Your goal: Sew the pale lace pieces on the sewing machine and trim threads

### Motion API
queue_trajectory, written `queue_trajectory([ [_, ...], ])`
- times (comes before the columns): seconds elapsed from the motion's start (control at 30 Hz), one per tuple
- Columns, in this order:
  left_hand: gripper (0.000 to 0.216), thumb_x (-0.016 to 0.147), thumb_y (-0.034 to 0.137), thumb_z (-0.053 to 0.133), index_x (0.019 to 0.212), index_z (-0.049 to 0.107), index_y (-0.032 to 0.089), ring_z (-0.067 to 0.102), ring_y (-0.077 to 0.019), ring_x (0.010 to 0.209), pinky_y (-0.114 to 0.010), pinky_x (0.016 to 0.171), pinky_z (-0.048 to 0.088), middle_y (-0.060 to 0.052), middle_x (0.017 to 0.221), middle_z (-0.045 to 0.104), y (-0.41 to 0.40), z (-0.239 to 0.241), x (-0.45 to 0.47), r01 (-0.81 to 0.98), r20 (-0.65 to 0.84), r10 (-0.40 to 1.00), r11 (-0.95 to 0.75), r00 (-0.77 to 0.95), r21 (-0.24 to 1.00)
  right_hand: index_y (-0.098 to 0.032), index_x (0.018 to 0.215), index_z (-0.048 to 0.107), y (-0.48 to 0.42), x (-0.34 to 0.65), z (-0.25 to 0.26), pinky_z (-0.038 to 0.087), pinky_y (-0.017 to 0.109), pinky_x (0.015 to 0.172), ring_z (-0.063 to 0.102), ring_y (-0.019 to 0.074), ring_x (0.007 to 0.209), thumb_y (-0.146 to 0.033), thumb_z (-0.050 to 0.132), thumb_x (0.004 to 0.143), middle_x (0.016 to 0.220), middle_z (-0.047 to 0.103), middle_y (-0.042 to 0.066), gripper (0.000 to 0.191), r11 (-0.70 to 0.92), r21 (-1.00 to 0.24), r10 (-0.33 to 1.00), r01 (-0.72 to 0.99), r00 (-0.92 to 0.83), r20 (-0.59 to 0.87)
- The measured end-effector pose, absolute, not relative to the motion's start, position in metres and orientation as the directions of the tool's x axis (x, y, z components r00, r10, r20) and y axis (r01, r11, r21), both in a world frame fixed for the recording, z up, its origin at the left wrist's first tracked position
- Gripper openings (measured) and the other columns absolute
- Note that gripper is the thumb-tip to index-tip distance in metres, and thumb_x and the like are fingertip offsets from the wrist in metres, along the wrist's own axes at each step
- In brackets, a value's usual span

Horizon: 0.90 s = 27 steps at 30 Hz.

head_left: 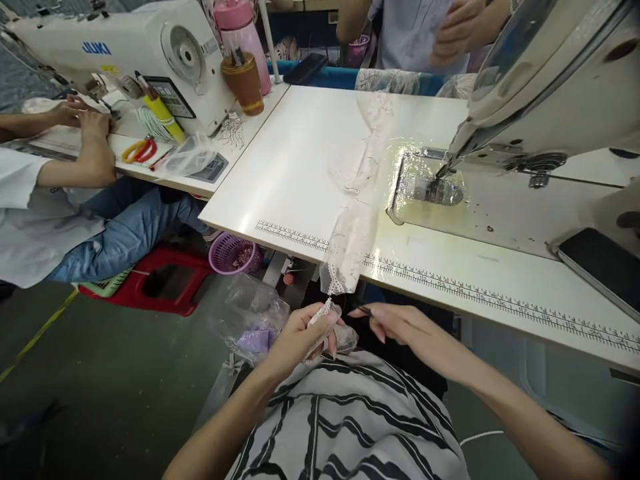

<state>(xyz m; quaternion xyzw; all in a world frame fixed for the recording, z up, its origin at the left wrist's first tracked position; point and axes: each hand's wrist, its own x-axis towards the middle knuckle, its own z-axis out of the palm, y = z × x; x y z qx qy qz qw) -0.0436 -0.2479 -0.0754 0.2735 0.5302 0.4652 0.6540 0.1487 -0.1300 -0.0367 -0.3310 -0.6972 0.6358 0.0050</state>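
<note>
A long strip of pale lace [356, 220] runs down the white sewing table [300, 160] and hangs over its front edge. My left hand [305, 337] is closed on the lace's lower end, just below the table edge and above my striped lap. My right hand [395, 327] is beside it, fingers pinched on a small dark tool [364, 310] whose tip points at the lace. A sewing machine [545, 87] stands at the right, its needle plate [430, 190] under shiny film.
A phone [603, 263] lies at the table's right edge. A person in jeans works at a second sewing machine [125, 53] on the left, near scissors [140, 150], a pink bottle [245, 40] and a brown cup. A purple basket [233, 253] and red stool [155, 283] sit on the floor. Another person stands behind.
</note>
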Motion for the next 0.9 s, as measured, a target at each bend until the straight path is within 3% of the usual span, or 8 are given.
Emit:
queue_trajectory([
  [0.23,0.033,0.085,0.049,0.065,0.08,0.056,0.017,0.027,-0.0037,0.036,-0.018,0.037,0.019,0.004,0.051,0.058,-0.25,-0.071,-0.05,-0.248,-0.444,0.895,0.439,0.036,0.864,-0.018,0.067,0.049,-0.132,0.122,-0.063,0.021,0.027,0.054,0.028,0.0095,0.058,-0.064,0.043,0.092,0.063,0.038,-0.004,0.053,-0.163,-0.934,0.422,0.319,-0.833,-0.358],
  [0.4,0.032,0.086,0.047,0.064,0.079,0.058,0.017,0.03,-0.0047,0.038,-0.02,0.04,0.023,0.003,0.053,0.06,-0.25,-0.07,-0.052,-0.2,-0.433,0.901,0.43,0.028,0.88,-0.019,0.061,0.044,-0.129,0.108,-0.056,0.022,0.027,0.054,0.026,0.0095,0.057,-0.063,0.048,0.09,0.059,0.033,-0.005,0.053,-0.192,-0.953,0.376,0.234,-0.879,-0.292],
  [0.53,0.034,0.087,0.046,0.063,0.071,0.058,0.017,0.031,-0.0055,0.04,-0.021,0.043,0.025,0.002,0.052,0.059,-0.249,-0.068,-0.052,-0.169,-0.411,0.912,0.407,0.013,0.898,-0.018,0.062,0.054,-0.128,0.101,-0.053,0.025,0.027,0.055,0.023,0.009,0.054,-0.057,0.051,0.092,0.056,0.028,-0.006,0.049,-0.236,-0.952,0.359,0.194,-0.893,-0.271],
  [0.7,0.035,0.088,0.05,0.06,0.079,0.06,0.016,0.031,-0.0062,0.042,-0.022,0.047,0.025,0.003,0.052,0.057,-0.247,-0.067,-0.055,-0.14,-0.416,0.909,0.413,0.004,0.9,-0.016,0.082,0.072,-0.127,0.101,-0.052,0.037,0.027,0.064,0.04,0.01,0.058,-0.052,0.048,0.095,0.064,0.053,-0.002,0.044,-0.248,-0.95,0.335,0.188,-0.904,-0.266],
  [0.8,0.038,0.087,0.054,0.06,0.086,0.062,0.016,0.034,-0.0073,0.048,-0.022,0.049,0.025,0.003,0.058,0.055,-0.247,-0.069,-0.059,-0.149,-0.429,0.903,0.427,0.019,0.892,-0.019,0.1,0.074,-0.131,0.109,-0.045,0.044,0.029,0.076,0.055,0.0149,0.072,-0.051,0.045,0.096,0.079,0.066,0.002,0.043,-0.14,-0.959,0.383,0.247,-0.879,-0.283],
  [0.9,0.041,0.073,0.047,0.078,0.094,0.061,0.016,0.04,-0.0085,0.061,-0.021,0.056,0.029,0.003,0.072,0.053,-0.252,-0.074,-0.065,-0.23,-0.412,0.908,0.417,0.069,0.88,-0.023,0.115,0.07,-0.133,0.116,-0.033,0.047,0.028,0.072,0.061,0.0195,0.084,-0.051,0.048,0.094,0.098,0.07,0.007,0.04,0.171,-0.925,0.506,0.34,-0.836,-0.213],
])
